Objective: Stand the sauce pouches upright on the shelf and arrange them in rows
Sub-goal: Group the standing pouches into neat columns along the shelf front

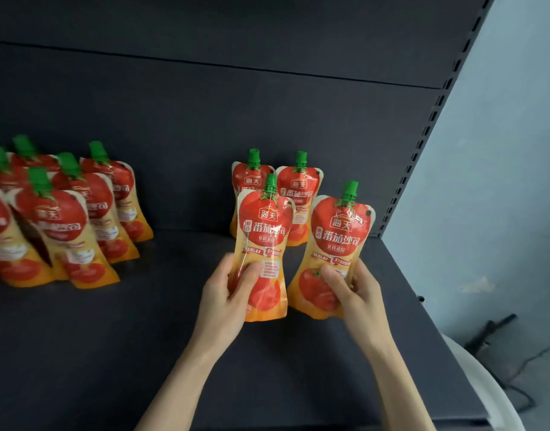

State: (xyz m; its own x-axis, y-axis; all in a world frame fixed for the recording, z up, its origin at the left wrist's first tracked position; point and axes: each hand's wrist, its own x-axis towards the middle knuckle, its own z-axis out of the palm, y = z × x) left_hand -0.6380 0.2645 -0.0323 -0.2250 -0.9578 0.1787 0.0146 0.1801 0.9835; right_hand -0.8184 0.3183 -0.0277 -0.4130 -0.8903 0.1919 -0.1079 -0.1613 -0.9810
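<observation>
- Left hand (228, 289) is closing around the lower half of one sauce pouch (263, 253), thumb across the front, fingers wrapping behind; pouch upright, green cap up.
- Right hand (350, 286) is gripping a second pouch (333, 256) the same way, low on its right side, thumb pressing the printed tomato.
- Both held pouches are sitting side by side, near each other but apart; cannot tell whether their bases are touching the shelf (143, 337) or hovering just above it.
- Just behind them, two standing pouches (277, 188) are forming a back row against the rear panel (205, 135).
- Well apart to the left, a larger cluster of pouches (71, 213) is standing in rough rows, some leaning.
- Risk, as a judgement: soft pouches are flexing at the waist; letting go before the base flattens could be tipping one forward.
- Risk: pushing the held pair back too far could be knocking over the two behind.
- Risk: the right pouch is sitting near the shelf's right edge.
</observation>
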